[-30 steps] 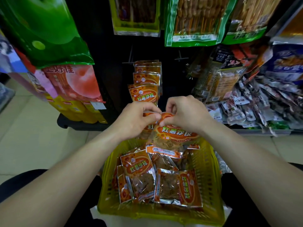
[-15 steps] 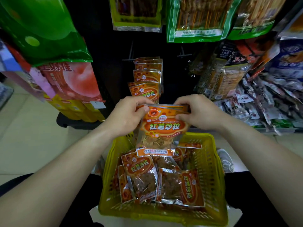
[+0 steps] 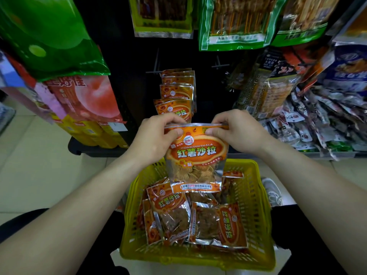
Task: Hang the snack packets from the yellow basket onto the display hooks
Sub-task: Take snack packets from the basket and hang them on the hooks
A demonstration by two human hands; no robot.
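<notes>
An orange snack packet [image 3: 195,157] hangs upright above the yellow basket [image 3: 258,195], face toward me. My left hand [image 3: 156,135] pinches its top left corner and my right hand [image 3: 236,132] pinches its top right corner. Several more orange packets [image 3: 190,221] lie flat in the basket. Behind my hands, a row of the same packets [image 3: 175,96] hangs on a display hook against the dark panel. An empty hook [image 3: 218,65] sticks out to the right of that row.
Green bags [image 3: 232,22] hang above on the panel. Large green and pink bags [image 3: 65,66] crowd the left side. Mixed packets [image 3: 309,120] pile on the right shelf. A light tiled floor [image 3: 29,165] lies at the left.
The packet has been lifted out of the basket and turned upright. Both hands rose with it and shifted apart to its top corners.
</notes>
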